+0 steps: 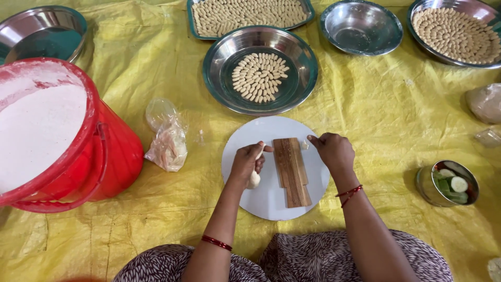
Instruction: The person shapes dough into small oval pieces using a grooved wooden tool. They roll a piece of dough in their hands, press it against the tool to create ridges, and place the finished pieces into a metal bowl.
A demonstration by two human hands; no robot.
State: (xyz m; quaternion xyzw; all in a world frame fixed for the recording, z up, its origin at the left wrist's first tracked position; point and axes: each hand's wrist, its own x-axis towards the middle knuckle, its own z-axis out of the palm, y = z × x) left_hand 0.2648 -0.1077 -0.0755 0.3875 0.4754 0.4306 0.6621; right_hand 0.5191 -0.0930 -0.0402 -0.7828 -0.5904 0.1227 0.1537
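Left hand (246, 163) grasping a lump of dough (254, 179), over the white round board (245, 198). Right hand (333, 150) pinching a small dough piece (305, 145) at the top edge of the ridged wooden board (291, 171). Steel bowl of shaped dough pieces (260, 77) just beyond; red flour bucket (112, 151) left.

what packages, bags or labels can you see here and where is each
Crumpled clear plastic bag: on the yellow sheet, between the red bucket and the white round board, pale contents.
Clear wrapped bundle: right edge, pale brown inside.
No labels, signs or screens in view.
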